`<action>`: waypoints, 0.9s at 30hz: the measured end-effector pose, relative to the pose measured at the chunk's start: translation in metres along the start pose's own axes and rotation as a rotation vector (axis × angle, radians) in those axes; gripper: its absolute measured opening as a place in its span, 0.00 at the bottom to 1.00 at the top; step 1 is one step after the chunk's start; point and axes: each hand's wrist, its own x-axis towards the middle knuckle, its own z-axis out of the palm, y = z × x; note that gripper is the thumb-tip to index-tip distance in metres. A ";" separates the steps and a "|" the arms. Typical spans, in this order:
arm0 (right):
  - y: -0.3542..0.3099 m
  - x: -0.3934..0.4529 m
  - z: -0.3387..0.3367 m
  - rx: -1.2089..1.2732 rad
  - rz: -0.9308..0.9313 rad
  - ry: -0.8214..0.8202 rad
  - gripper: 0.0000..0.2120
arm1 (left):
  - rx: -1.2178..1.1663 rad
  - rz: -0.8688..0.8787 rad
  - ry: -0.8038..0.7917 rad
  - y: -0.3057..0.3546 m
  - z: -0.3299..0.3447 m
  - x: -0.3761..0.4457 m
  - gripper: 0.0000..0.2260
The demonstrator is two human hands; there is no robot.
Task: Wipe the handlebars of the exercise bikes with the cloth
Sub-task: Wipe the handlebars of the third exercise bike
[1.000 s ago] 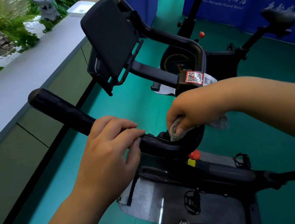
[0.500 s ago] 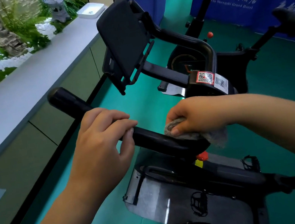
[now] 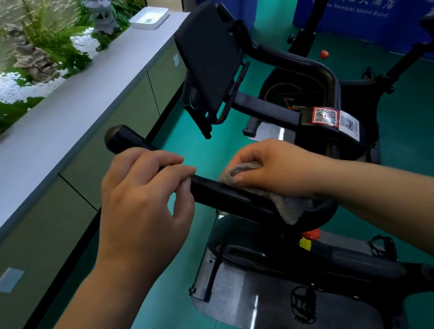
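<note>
Above green floor (image 3: 425, 150), left hand (image 3: 141, 203) grips the handlebar (image 3: 214, 190); right hand (image 3: 271, 169) fingers clutch the cloth (image 3: 289, 203).

A black padded handlebar (image 3: 215, 193) of an exercise bike runs diagonally from its rounded end cap at upper left down to lower right. A grey, fuzzy cloth (image 3: 284, 204) is draped over the bar's lower right stretch, one edge hanging below it.

Left hand (image 3: 141, 203) is being curled over the handlebar (image 3: 220, 192), fingers wrapped on top, forearm extended from lower left. Right hand (image 3: 274, 168) is being pressed down on the cloth (image 3: 289, 203), fingers curled, forearm entering from right.
</note>
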 end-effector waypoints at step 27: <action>-0.042 -0.002 0.051 0.220 -0.158 0.397 0.10 | 0.027 -0.057 0.015 -0.032 -0.012 0.013 0.08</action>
